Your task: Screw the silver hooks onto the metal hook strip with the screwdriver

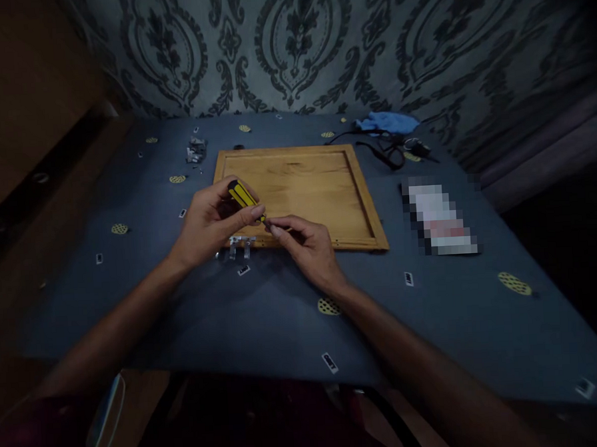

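Note:
My left hand [213,218] is closed round the yellow and black handle of a screwdriver [242,194], tilted with its shaft end down to the right. At that lower end, the fingertips of my right hand [304,246] are pinched together; what lies between them is too small to make out. Both hands are over the near left part of a wooden cabinet door [302,196] with a raised frame, lying flat. Just below my left hand, a metal hinge [242,245] sits at the door's near edge.
Several metal hinge parts [195,150] lie at the back left, with tiny screws beside them. A blue cloth [387,122] and a dark cable [385,153] are at the back right. A blurred-out flat item [441,219] rests right of the door. Patterned wallpaper stands behind the table [223,321].

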A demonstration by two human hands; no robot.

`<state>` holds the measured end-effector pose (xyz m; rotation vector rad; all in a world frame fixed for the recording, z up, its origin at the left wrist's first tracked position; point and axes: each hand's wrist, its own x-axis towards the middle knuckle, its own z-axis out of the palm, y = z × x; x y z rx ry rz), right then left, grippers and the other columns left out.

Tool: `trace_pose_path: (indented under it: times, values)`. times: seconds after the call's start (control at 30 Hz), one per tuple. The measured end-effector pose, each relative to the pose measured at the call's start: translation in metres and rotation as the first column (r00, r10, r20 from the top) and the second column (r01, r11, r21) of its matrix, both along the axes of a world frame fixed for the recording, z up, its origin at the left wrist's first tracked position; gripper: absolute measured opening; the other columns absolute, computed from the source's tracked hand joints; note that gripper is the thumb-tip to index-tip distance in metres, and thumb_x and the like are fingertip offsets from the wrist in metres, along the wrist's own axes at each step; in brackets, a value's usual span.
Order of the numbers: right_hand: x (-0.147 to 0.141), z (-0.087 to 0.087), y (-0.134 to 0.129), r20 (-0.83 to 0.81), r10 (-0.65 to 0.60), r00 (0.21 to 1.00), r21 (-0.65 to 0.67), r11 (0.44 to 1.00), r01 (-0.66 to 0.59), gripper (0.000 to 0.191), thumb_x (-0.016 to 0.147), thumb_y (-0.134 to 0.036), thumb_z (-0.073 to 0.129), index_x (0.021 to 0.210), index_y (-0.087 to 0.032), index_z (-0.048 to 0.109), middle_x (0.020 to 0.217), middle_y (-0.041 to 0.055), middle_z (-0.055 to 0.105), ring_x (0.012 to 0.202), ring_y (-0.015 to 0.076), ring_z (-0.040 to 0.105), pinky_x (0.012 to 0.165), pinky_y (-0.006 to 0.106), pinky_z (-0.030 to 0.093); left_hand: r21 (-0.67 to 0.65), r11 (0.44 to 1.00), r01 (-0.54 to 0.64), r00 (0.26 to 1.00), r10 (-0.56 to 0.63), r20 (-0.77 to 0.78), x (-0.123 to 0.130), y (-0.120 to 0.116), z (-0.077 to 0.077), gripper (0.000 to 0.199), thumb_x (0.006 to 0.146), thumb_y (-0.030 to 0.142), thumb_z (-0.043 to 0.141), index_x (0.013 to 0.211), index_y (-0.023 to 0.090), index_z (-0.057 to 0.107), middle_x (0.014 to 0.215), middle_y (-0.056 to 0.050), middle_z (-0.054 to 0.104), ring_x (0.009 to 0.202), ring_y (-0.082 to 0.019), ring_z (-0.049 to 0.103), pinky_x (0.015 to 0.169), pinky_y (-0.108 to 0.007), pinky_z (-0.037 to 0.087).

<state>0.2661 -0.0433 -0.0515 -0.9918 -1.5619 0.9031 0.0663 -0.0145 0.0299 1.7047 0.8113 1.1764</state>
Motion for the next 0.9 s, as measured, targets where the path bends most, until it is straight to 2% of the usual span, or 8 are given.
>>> trace_pose_path:
  times: [0.2, 0.33, 0.43, 0.5, 0.57, 0.67, 0.77, 0.9]
  values:
    - [0.006, 0.002, 0.004, 0.154, 0.004, 0.988, 0.105, 0.994, -0.02, 0.023, 0.1, -0.04, 0.07, 0.11, -0.025, 0.084, 0.1, 0.0051, 0.081, 0.09, 0.0196, 0.073, 0.077, 0.032, 0.056, -0.14, 0.99, -0.013, 1.0, 0.015, 0.017, 0.004, 0.006, -0.009, 0.057, 0.072, 0.064, 0.095, 0.087, 0.016, 0.068, 0.08, 0.001, 0.067, 0.076, -0.015, 0.073, 0.072, -0.026, 0.066]
    - [0.011, -0.002, 0.011, 0.243, -0.08, 0.967, 0.132, 0.99, 0.049, 0.026, 0.102, -0.038, 0.064, 0.107, -0.023, 0.084, 0.097, 0.0066, 0.08, 0.086, 0.0211, 0.072, 0.077, 0.034, 0.055, -0.12, 0.991, -0.059, 0.997, 0.053, -0.049, -0.001, 0.018, -0.017, 0.059, 0.075, 0.069, 0.09, 0.093, 0.016, 0.07, 0.087, -0.003, 0.072, 0.081, -0.018, 0.076, 0.071, -0.028, 0.067]
    - [0.021, -0.003, 0.019, 0.341, -0.158, 0.927, 0.143, 0.983, 0.116, 0.027, 0.103, -0.033, 0.059, 0.107, -0.021, 0.083, 0.098, 0.0088, 0.08, 0.087, 0.0228, 0.071, 0.078, 0.035, 0.054, -0.067, 0.979, -0.192, 0.976, 0.183, -0.119, -0.022, 0.038, -0.021, 0.051, 0.078, 0.056, 0.093, 0.104, 0.017, 0.071, 0.095, -0.003, 0.073, 0.084, -0.017, 0.074, 0.068, -0.024, 0.064]
    - [0.029, -0.003, 0.024, 0.428, -0.2, 0.882, 0.151, 0.977, 0.149, 0.023, 0.1, -0.027, 0.061, 0.101, -0.022, 0.083, 0.096, 0.009, 0.08, 0.091, 0.0242, 0.071, 0.084, 0.036, 0.053, -0.036, 0.947, -0.32, 0.936, 0.311, -0.165, -0.045, 0.054, -0.022, 0.038, 0.09, 0.046, 0.086, 0.107, 0.016, 0.07, 0.097, -0.003, 0.072, 0.086, -0.016, 0.073, 0.07, -0.025, 0.063]
    - [0.035, -0.003, 0.027, 0.519, -0.222, 0.825, 0.151, 0.974, 0.166, 0.019, 0.096, -0.022, 0.063, 0.094, -0.023, 0.082, 0.093, 0.009, 0.08, 0.094, 0.0252, 0.07, 0.087, 0.036, 0.051, -0.034, 0.895, -0.444, 0.877, 0.427, -0.219, -0.071, 0.07, -0.025, 0.031, 0.103, 0.04, 0.073, 0.119, 0.014, 0.069, 0.11, -0.007, 0.072, 0.092, -0.018, 0.072, 0.078, -0.034, 0.065]
    - [0.039, -0.003, 0.029, 0.621, -0.234, 0.748, 0.152, 0.972, 0.178, 0.018, 0.095, -0.02, 0.065, 0.092, -0.024, 0.082, 0.093, 0.009, 0.078, 0.096, 0.0252, 0.068, 0.086, 0.034, 0.049, -0.041, 0.807, -0.589, 0.776, 0.551, -0.306, -0.101, 0.089, -0.035, 0.04, 0.105, 0.041, 0.07, 0.135, 0.016, 0.065, 0.132, -0.012, 0.069, 0.112, -0.025, 0.071, 0.095, -0.046, 0.065]
    - [0.038, -0.003, 0.028, 0.676, -0.241, 0.696, 0.164, 0.971, 0.176, 0.018, 0.097, -0.02, 0.065, 0.098, -0.025, 0.083, 0.099, 0.0089, 0.078, 0.102, 0.0253, 0.068, 0.087, 0.034, 0.048, -0.015, 0.755, -0.656, 0.697, 0.597, -0.396, -0.114, 0.103, -0.049, 0.042, 0.104, 0.041, 0.071, 0.138, 0.017, 0.064, 0.137, -0.012, 0.067, 0.118, -0.027, 0.07, 0.1, -0.049, 0.064]
    - [0.037, -0.004, 0.028, 0.711, -0.251, 0.657, 0.178, 0.968, 0.177, 0.02, 0.099, -0.021, 0.064, 0.102, -0.024, 0.083, 0.102, 0.0093, 0.078, 0.104, 0.0259, 0.068, 0.089, 0.035, 0.048, 0.076, 0.737, -0.671, 0.611, 0.609, -0.506, -0.112, 0.123, -0.066, 0.041, 0.104, 0.041, 0.071, 0.137, 0.017, 0.064, 0.138, -0.012, 0.067, 0.119, -0.027, 0.07, 0.101, -0.049, 0.063]
